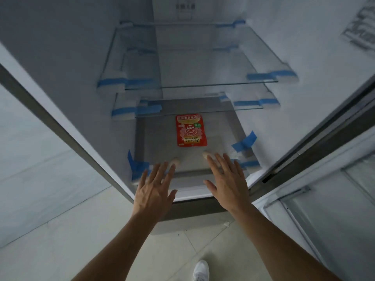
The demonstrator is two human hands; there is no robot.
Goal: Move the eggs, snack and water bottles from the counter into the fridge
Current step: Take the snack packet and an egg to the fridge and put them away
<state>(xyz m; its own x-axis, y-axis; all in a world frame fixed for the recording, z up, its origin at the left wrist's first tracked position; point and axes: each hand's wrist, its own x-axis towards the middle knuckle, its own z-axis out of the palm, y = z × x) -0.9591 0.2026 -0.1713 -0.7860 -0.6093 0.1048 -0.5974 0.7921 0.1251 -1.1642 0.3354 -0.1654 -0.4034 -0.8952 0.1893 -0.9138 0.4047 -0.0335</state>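
Snack (191, 130) flat, long axis front-to-back

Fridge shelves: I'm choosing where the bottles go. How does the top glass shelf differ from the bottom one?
The top glass shelf is see-through; the bottom shelf looks grey and opaque. The bottom shelf holds the red snack packet; nothing shows on the top glass shelf. Both have blue tape at their corners.

snack (191, 130): print illegible | wall label (359, 29): blurred | shoe (200, 270): cut off
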